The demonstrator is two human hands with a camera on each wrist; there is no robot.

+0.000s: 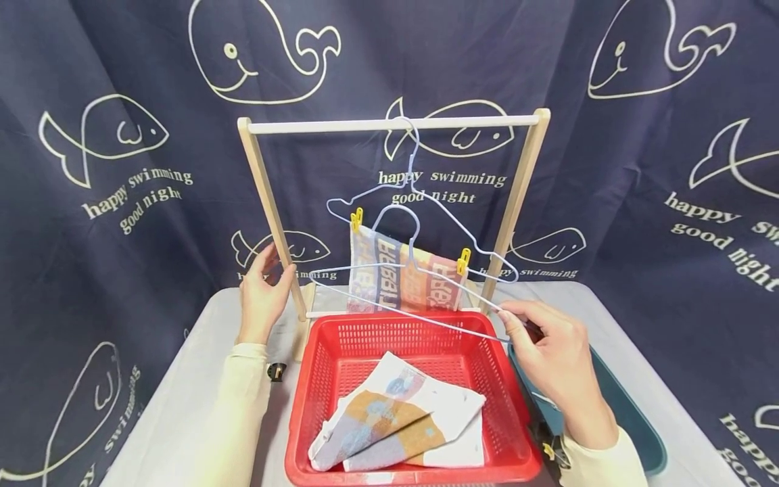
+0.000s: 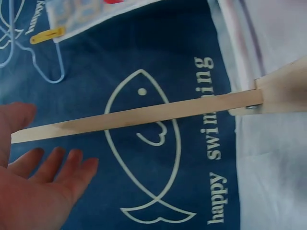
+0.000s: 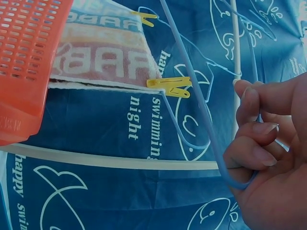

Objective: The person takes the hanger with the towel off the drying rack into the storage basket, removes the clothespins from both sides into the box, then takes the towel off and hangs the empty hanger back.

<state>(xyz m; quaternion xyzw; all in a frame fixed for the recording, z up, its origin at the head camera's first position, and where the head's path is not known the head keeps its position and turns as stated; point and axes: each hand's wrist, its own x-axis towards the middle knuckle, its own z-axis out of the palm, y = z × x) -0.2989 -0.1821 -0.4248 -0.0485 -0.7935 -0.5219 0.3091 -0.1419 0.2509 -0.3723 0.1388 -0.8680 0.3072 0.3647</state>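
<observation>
My right hand point(image 1: 550, 345) grips one end of a light-blue wire hanger point(image 1: 450, 327), its fingers curled round the wire in the right wrist view. This hanger reaches leftward over the red basket point(image 1: 296, 406), with its hook pointing up. Behind it, a second blue hanger point(image 1: 441, 211) hangs from the white rail point(image 1: 341, 126) of a wooden rack. Two yellow clothespins point(image 1: 464, 262) fasten a printed towel point(image 1: 389, 270) to that hanger. Beside the rack's left post point(image 2: 144, 115), my left hand point(image 1: 263, 297) is spread, thumb and fingers on either side of the wood, holding nothing.
A white, brown and blue patterned cloth point(image 1: 450, 406) lies folded in the basket. To the right, partly behind my right arm, stands a teal basin point(image 1: 639, 419). A small black object point(image 1: 276, 372) sits by my left sleeve. Dark blue fish-print curtain point(image 1: 365, 61) surrounds the table.
</observation>
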